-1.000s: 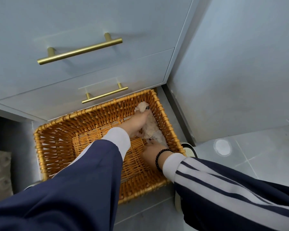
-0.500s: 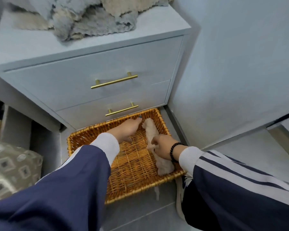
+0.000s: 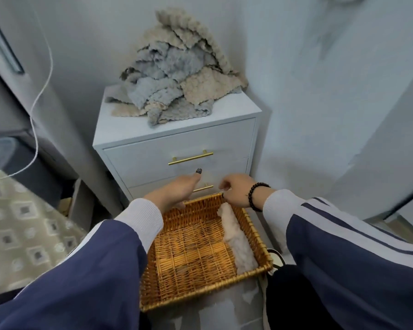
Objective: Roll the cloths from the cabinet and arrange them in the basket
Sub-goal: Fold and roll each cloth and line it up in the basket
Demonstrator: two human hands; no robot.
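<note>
A wicker basket [image 3: 188, 289] stands on the floor in front of a white cabinet [image 3: 177, 144]. One rolled cream cloth [image 3: 235, 241] lies along the basket's right wall. A heap of grey and beige cloths [image 3: 177, 77] sits on the cabinet top. My left hand [image 3: 177, 189] hovers above the basket's far rim, fingers relaxed and holding nothing. My right hand [image 3: 236, 189], with a black bead bracelet at the wrist, hangs loosely curled and empty over the far right corner of the basket.
The cabinet has two drawers with gold handles [image 3: 190, 159]. White walls close in behind and on the right. A patterned cushion [image 3: 22, 229] lies at the left, with a white cable [image 3: 37, 129] hanging above it. A dark shoe [image 3: 275, 260] sits beside the basket.
Both hands have let go of the rolled cloth and risen out of the basket. My view has lifted, so the cloth heap on the cabinet now shows fully.
</note>
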